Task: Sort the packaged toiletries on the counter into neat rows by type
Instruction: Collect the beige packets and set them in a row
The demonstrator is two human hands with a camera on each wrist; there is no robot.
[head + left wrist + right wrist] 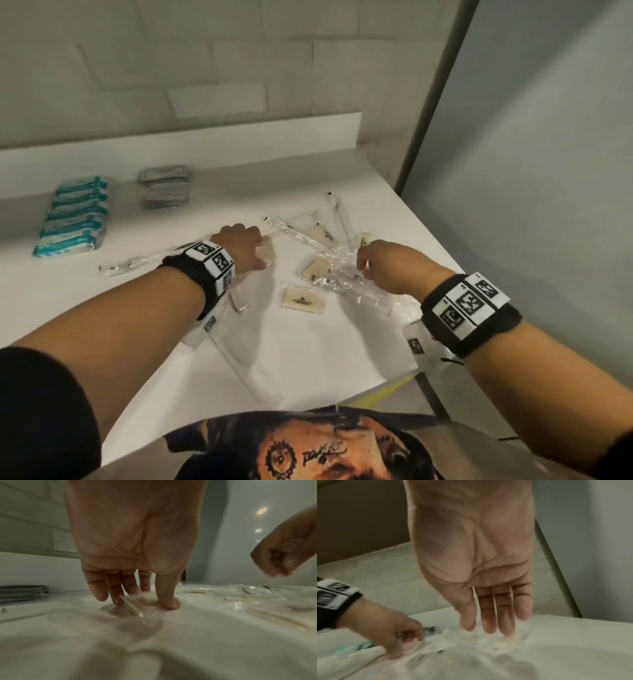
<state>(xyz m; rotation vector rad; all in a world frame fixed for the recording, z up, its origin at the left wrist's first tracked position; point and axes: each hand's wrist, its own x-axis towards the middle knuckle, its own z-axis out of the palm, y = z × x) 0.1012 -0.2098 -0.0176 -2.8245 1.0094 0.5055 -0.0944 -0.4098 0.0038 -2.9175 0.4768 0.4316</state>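
On the white counter point(325, 356) lies a loose scatter of clear-wrapped toiletries: beige soap packets point(303, 301), long wrapped toothbrushes point(339, 219) and crinkled clear wrappers point(342, 281). My left hand point(263, 253) reaches into the left side of the scatter. Its thumb and fingertips point(169, 601) press down on a small clear packet point(137, 609). My right hand point(363, 263) hovers over the crinkled wrappers at the right, its fingers point(489, 615) straight and holding nothing. A row of teal packets point(73, 216) and a stack of grey packets point(164, 186) sit at the back left.
A raised ledge and tiled wall point(205, 68) run behind the counter. A grey panel point(531, 171) closes off the right side. Flat clear bags point(246, 342) lie near the front edge under my left forearm. Another wrapped toothbrush point(137, 265) lies left of my left wrist.
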